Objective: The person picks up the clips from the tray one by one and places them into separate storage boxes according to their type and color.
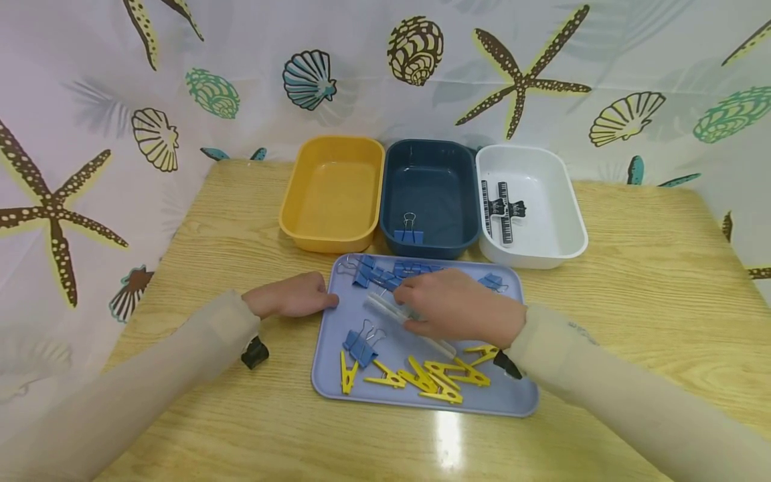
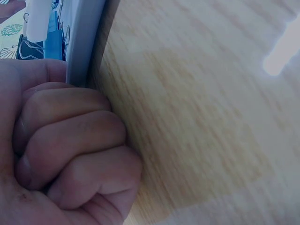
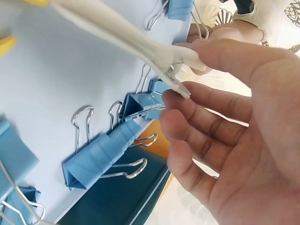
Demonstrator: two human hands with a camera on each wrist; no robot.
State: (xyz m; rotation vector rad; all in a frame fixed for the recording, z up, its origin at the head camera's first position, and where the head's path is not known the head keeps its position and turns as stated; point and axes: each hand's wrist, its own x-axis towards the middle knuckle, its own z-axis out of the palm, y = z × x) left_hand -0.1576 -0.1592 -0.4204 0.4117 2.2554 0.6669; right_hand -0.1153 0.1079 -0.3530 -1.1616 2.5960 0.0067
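My right hand (image 1: 460,304) is over the middle of a pale blue tray (image 1: 332,341). Between its thumb and fingers it pinches one end of a long white plastic clip (image 3: 117,29), which has a small metal spring near that end. My left hand (image 1: 295,294) grips the tray's left edge, thumb at the rim and fingers curled against the outer side. Blue binder clips (image 1: 360,348) lie along the tray's far side and at its left. Several yellow clothespins (image 1: 442,395) are scattered along its near side.
Behind the tray stand three bins side by side. The yellow bin (image 1: 340,194) is at left. A dark blue bin (image 1: 430,181) holds one blue binder clip (image 1: 409,236). Two black-and-white clips (image 1: 506,214) lie in the white bin (image 1: 545,214). A shell-patterned cloth (image 1: 361,40) hangs behind.
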